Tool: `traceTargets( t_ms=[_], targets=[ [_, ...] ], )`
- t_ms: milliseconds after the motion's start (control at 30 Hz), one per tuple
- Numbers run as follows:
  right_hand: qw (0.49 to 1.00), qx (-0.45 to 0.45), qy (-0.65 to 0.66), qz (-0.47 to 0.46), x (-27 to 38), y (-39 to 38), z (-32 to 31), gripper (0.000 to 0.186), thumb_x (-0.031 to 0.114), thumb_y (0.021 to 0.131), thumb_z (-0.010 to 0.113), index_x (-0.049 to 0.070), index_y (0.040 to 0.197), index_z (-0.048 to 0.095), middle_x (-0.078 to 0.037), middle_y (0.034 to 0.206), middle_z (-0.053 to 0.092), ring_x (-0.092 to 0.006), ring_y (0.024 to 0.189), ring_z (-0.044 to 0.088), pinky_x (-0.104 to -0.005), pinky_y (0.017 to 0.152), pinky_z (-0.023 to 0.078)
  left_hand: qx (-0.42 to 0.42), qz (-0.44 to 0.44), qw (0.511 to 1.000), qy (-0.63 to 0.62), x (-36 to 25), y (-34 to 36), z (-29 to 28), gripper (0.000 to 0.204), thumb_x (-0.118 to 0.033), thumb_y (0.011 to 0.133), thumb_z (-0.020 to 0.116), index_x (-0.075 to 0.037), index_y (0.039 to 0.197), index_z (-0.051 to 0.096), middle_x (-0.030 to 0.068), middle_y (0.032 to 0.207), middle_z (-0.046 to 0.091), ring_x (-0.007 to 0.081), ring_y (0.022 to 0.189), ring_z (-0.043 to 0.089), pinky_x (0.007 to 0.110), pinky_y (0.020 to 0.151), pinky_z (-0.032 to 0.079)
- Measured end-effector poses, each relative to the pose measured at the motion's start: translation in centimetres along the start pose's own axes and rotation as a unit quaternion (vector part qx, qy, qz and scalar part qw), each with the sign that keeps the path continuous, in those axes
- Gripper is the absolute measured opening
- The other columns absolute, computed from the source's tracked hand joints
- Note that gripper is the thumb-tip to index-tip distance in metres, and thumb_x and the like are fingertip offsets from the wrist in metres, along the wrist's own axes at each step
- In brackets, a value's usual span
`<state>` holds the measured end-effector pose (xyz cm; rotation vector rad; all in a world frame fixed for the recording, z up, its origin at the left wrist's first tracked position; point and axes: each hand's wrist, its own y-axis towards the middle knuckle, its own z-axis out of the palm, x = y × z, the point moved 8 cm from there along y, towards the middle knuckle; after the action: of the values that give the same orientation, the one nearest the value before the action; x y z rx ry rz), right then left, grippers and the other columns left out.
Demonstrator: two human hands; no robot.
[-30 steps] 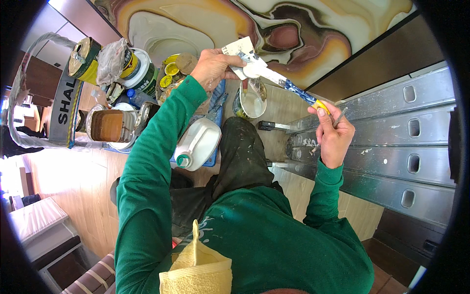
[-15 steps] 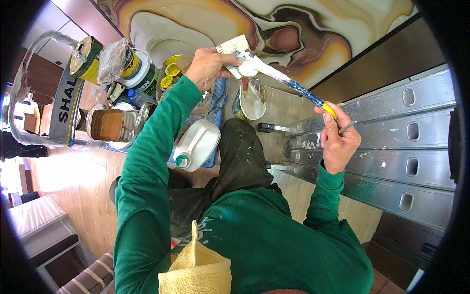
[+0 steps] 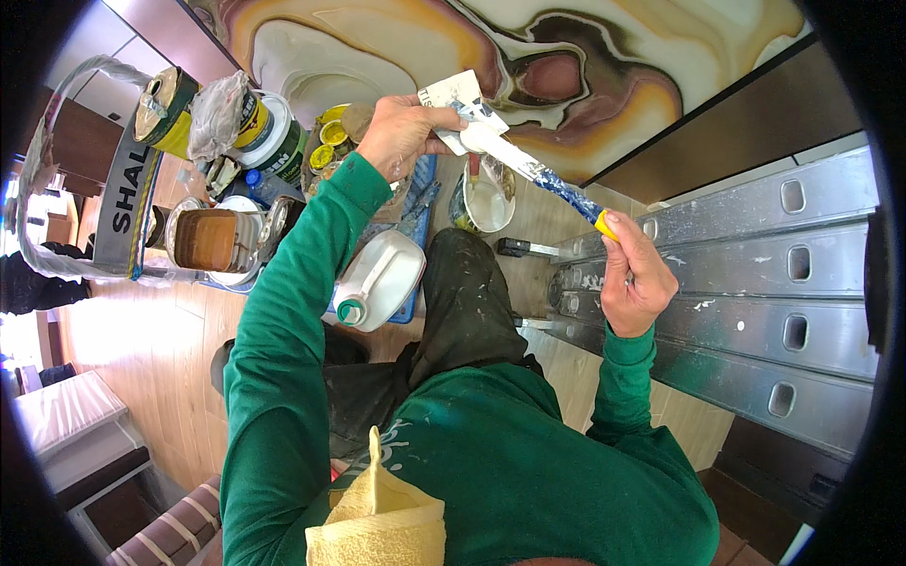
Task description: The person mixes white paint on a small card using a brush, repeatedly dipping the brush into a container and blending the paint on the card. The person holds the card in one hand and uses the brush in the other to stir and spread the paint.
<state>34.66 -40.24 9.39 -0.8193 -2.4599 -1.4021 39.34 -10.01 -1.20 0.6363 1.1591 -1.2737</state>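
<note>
The left hand (image 3: 401, 137) hides part of the card (image 3: 462, 91), the right hand (image 3: 640, 285) part of the tool (image 3: 566, 194).

Large dark capitals run along the grey panel (image 3: 121, 212) at the far left, and pale capitals, partly hidden, show on the dark green bucket (image 3: 287, 158). Small dark capitals line an edge of the white card (image 3: 460, 91) in the left hand (image 3: 404, 134); pale lettering on the green sweater (image 3: 538, 453) is unreadable.
</note>
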Motion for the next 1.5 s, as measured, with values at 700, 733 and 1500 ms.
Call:
traceTargets(
  t_ms=[700,733,1500],
  targets=[
    [0.832,-0.052,0.376,0.406,-6.3,-2.7,2.6,0.025,0.013,0.094,0.06,-0.007,0.109,0.065,-0.018,0.088,0.071,-0.003,0.042,0.039,-0.0184,0.039,0.026,-0.013,0.024,1.0,0.001,-0.7,-1.3,-0.1,0.025,0.003,0.075,0.073,0.009,0.097,0.063,0.0157,0.093,0.07,0.0226,0.079,0.071,0.032,0.065,0.059],
    [0.806,-0.044,0.405,0.43,-6.6,-3.2,3.3,0.026,0.014,0.094,0.061,-0.007,0.108,0.065,-0.019,0.087,0.071,-0.003,0.041,0.038,-0.0184,0.039,0.026,-0.01,0.022,1.0,0.006,-0.7,-1.4,0.0,0.026,0.003,0.076,0.072,0.01,0.099,0.063,0.0164,0.094,0.07,0.0234,0.081,0.071,0.033,0.067,0.06],
    [0.851,-0.031,0.275,0.446,-7.6,-4.5,3.2,0.021,0.012,0.092,0.063,-0.005,0.103,0.068,-0.014,0.078,0.071,-0.001,0.04,0.037,-0.0185,0.038,0.024,-0.054,0.052,0.997,0.026,-2.0,-2.3,-2.5,0.025,0.003,0.078,0.07,0.012,0.099,0.063,0.0167,0.092,0.07,0.0241,0.075,0.071,0.033,0.063,0.06]
  ],
)
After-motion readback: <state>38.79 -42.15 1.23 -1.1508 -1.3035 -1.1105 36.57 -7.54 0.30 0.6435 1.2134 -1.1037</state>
